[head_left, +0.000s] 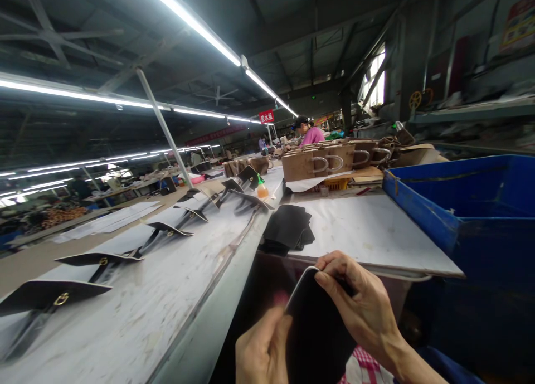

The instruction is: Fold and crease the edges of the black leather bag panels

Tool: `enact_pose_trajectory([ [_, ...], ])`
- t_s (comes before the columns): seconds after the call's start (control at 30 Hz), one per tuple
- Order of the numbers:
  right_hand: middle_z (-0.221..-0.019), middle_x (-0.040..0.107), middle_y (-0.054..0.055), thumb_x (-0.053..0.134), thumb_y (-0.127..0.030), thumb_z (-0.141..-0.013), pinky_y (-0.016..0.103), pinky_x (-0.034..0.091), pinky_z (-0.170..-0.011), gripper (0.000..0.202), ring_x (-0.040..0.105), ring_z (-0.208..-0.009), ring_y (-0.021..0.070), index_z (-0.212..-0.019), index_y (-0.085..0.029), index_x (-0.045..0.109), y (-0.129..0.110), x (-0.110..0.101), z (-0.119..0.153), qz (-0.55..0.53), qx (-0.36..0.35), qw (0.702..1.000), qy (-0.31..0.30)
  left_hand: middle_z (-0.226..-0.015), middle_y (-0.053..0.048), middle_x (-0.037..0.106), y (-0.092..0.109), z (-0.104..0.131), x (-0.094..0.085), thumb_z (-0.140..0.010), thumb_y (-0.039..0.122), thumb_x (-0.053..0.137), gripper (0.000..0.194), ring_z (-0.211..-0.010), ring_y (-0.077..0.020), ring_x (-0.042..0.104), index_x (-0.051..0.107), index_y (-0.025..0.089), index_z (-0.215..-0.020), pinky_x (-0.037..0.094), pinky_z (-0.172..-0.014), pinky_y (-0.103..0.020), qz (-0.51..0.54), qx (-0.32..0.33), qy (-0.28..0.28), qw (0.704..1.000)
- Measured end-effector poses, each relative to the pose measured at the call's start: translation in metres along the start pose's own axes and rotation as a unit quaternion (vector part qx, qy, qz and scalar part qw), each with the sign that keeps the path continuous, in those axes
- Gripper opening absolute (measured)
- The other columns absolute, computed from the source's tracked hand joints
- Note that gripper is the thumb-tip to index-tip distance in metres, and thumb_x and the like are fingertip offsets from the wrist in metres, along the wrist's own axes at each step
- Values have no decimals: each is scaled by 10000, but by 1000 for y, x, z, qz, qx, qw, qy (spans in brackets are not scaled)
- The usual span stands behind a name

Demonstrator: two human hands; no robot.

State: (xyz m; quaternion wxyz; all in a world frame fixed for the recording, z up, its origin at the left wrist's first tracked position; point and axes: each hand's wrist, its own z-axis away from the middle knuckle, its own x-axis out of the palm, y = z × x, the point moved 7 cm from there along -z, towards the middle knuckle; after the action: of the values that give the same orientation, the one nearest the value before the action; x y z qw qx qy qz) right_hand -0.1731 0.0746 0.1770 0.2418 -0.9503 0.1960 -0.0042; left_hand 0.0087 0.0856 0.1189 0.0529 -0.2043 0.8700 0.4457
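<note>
Tube lights are glowing under the dark workshop roof, and below them a long table is running away from me. On its left, black flaps with gold fittings are lying in a row, reaching back toward a green-tipped bottle. Nearer me, the left hand is blurring a little, its thumb and fingers closing on the edge of a black piece. Behind, a black stack is resting beside the table, with tan bags standing beyond it and a person in pink working farther back. The black piece is hanging between both hands, in front of the white board; the right hand is pinching its top corner, fingers curling. Rightmost, a blue bin is sitting just beside the board.
</note>
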Motion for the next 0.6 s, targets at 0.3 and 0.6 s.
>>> enact_pose_trajectory([
  [0.3, -788, 634, 9, 600, -235, -935, 171, 483, -608, 223, 612, -664, 98, -732, -199, 516, 2, 3, 1, -43, 54, 997, -18, -1042, -59, 747, 33, -10, 16, -936, 65, 545, 352, -951, -120, 721, 636, 168, -1259, 544, -883, -160, -38, 216, 56, 974],
  [0.6, -763, 625, 2, 563, -252, -956, 167, 469, -602, 254, 584, -652, 89, -720, -192, 489, 1, 16, 8, -85, 71, 992, -56, -784, 14, 651, 59, -23, 19, -937, 53, 516, 182, -716, -77, 663, 592, 197, -1017, 498, -693, -127, -112, 253, 46, 960],
])
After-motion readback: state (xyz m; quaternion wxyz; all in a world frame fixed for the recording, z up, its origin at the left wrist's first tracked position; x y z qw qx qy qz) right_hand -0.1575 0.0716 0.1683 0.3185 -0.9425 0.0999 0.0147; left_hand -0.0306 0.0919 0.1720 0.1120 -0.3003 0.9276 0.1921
